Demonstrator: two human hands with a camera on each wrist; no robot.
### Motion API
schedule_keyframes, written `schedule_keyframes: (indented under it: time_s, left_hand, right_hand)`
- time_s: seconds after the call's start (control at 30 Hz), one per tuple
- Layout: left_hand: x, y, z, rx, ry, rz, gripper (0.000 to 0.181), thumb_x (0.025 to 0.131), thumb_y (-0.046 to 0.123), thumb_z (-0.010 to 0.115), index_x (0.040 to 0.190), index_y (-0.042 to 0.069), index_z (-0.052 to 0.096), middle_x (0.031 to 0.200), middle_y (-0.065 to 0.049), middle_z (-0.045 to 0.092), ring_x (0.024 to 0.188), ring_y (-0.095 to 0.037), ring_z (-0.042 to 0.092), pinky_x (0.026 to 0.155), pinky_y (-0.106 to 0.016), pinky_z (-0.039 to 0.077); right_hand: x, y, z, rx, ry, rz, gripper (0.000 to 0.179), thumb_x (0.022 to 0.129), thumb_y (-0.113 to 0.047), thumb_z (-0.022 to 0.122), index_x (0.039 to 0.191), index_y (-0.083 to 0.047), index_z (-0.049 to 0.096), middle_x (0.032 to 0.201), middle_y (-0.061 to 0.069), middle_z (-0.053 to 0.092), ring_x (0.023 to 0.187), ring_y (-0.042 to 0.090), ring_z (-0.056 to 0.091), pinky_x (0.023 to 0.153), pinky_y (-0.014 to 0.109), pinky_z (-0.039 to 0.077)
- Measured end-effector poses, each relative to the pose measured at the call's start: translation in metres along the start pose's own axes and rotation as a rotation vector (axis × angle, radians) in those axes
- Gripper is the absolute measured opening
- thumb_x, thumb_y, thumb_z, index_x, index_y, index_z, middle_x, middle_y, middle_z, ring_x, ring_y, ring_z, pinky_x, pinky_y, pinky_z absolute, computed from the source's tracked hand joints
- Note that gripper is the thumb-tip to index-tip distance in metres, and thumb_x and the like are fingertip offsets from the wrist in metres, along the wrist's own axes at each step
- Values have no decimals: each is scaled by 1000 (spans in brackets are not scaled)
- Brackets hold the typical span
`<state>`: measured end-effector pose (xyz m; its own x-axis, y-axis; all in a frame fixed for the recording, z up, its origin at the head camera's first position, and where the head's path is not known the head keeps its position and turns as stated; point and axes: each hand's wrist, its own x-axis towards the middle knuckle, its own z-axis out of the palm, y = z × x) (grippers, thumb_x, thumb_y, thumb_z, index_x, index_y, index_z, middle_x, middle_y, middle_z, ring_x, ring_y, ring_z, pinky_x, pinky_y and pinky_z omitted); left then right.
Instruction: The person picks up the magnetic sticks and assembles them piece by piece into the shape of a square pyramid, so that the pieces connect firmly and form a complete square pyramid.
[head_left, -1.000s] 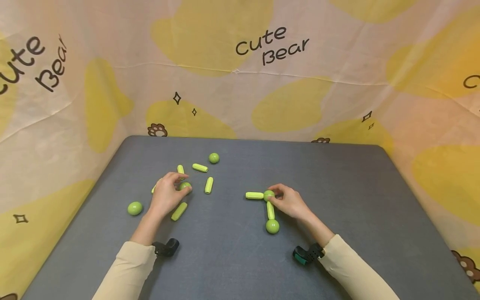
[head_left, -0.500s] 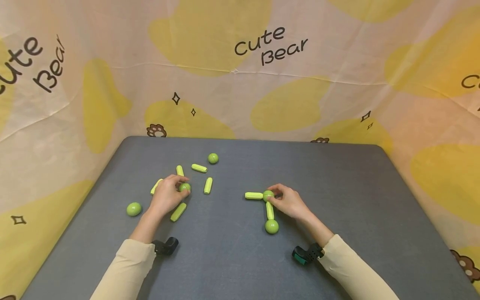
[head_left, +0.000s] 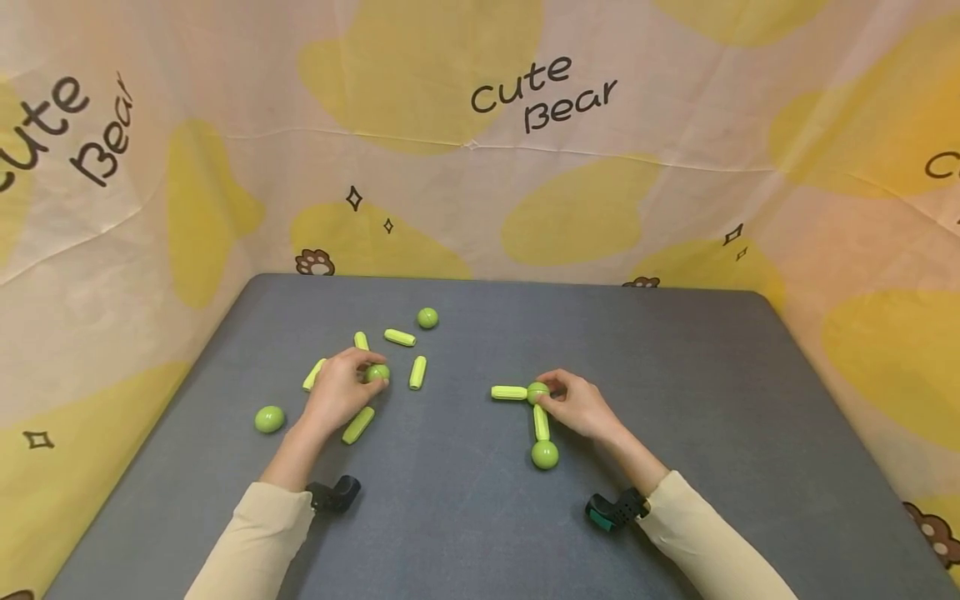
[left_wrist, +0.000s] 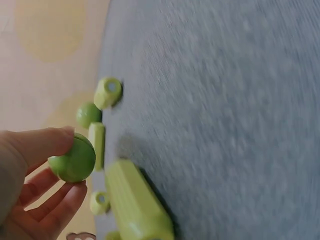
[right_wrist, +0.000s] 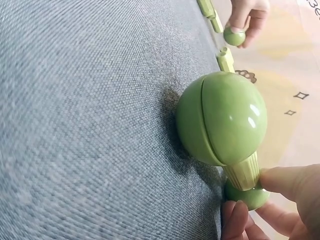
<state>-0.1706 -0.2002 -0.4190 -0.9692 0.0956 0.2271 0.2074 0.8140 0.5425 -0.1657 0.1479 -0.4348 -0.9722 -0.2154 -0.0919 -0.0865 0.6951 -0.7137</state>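
Observation:
My left hand (head_left: 343,390) pinches a green ball (left_wrist: 74,159) between thumb and fingers, with a gap to the table seen in the left wrist view. Around it lie several pale green rods, among them a rod (head_left: 358,425) just nearer to me. My right hand (head_left: 581,402) holds the corner ball (head_left: 537,393) of an L-shaped piece on the table. From that ball one rod (head_left: 509,392) points left. Another rod (head_left: 542,422) runs toward me to a second ball (right_wrist: 222,119), which looms large in the right wrist view.
A loose ball (head_left: 270,419) lies left of my left hand, and another ball (head_left: 427,317) sits farther back. The dark grey table (head_left: 675,358) has a printed cloth (head_left: 562,200) behind it. A black wrist camera (head_left: 617,509) hangs under my right wrist.
My left hand has shifted slightly right with its ball, uncovering more of the rod to its left. The right hand and the L-shaped piece stay in place.

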Motion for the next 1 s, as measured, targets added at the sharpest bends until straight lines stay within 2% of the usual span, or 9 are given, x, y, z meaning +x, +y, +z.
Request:
schedule_keyframes:
  time_s: [0.2, 0.37, 0.63, 1.0]
  left_hand:
    - [-1, 21, 4, -49, 11, 48, 28, 73, 12, 76, 100, 8, 70, 100, -7, 65, 76, -21, 63, 67, -37, 49]
    - [-1, 37, 13, -69, 14, 92, 28, 72, 11, 76, 100, 10, 70, 99, -5, 65, 73, -16, 61, 65, -33, 47]
    - [-1, 55, 32, -126, -20, 132, 25, 74, 10, 73, 99, 10, 70, 98, -1, 65, 74, -13, 61, 67, -29, 49]
    - [7, 74, 59, -167, -102, 133, 27, 73, 13, 76, 99, 11, 70, 95, 1, 64, 73, -10, 61, 69, -30, 49]
  right_hand:
    - [0, -1, 0, 6, -6, 9, 29, 87, -23, 63, 114, -12, 61, 105, 8, 63, 88, 21, 61, 70, 32, 49]
    - [0, 0, 0, 5, -5, 8, 30, 87, -22, 63, 115, -12, 60, 106, 9, 63, 89, 22, 61, 70, 33, 49]
    - [0, -1, -1, 4, -12, 2, 31, 87, -23, 62, 116, -11, 60, 106, 9, 63, 88, 22, 61, 70, 33, 49]
    - [1, -1, 1, 12, -10, 2, 30, 87, -23, 62, 115, -11, 60, 107, 8, 63, 88, 21, 61, 71, 33, 49]
